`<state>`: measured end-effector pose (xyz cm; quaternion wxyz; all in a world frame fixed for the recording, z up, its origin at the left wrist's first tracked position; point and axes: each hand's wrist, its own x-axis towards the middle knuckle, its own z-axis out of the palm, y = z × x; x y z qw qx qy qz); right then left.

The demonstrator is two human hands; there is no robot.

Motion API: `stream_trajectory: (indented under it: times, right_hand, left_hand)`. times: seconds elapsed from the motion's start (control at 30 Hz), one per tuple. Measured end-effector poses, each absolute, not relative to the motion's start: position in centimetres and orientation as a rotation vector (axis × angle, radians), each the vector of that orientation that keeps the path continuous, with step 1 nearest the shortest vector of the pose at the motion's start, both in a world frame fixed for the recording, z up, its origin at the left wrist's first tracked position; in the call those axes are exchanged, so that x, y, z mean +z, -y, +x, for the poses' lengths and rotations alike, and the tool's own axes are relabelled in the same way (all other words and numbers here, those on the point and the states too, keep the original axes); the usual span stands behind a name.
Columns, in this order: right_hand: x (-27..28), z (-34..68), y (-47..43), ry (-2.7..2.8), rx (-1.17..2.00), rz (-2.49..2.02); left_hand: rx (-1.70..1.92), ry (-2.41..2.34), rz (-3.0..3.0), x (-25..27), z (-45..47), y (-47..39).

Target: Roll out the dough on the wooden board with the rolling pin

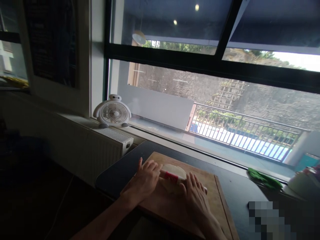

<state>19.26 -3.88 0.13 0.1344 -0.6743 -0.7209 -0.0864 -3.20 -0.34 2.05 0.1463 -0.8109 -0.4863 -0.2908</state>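
A rolling pin with a red band or label round its middle lies across a flat piece of pale dough. The dough rests on a wooden board. My left hand is over the pin's left end, fingers curled over it and the thumb side raised. On the right end lies my right hand, its fingers laid over the pin, whose tip shows just past them. The dough spreads out beyond the pin and also on my side of it. Both hands partly hide the pin's ends.
The board lies on a dark table by a large window. A white fan stands above a radiator at the left. On the sill at the right are a green cloth and a pale rounded object. A blurred patch covers the lower right.
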Motion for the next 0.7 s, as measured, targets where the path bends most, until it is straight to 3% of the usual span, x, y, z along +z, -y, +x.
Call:
stream_trajectory:
  times: [0.3, 0.7]
  right_hand:
    - [5.4, 19.1, -5.9, 2.201, -0.010, -1.986]
    - [-0.5, 18.4, 5.4, 2.062, -0.283, -1.943]
  left_hand:
    - [-0.900, 1.467, -2.348, 1.7, -2.7, -3.1]
    - [-0.901, 1.356, -2.390, 2.3, -2.9, -0.6]
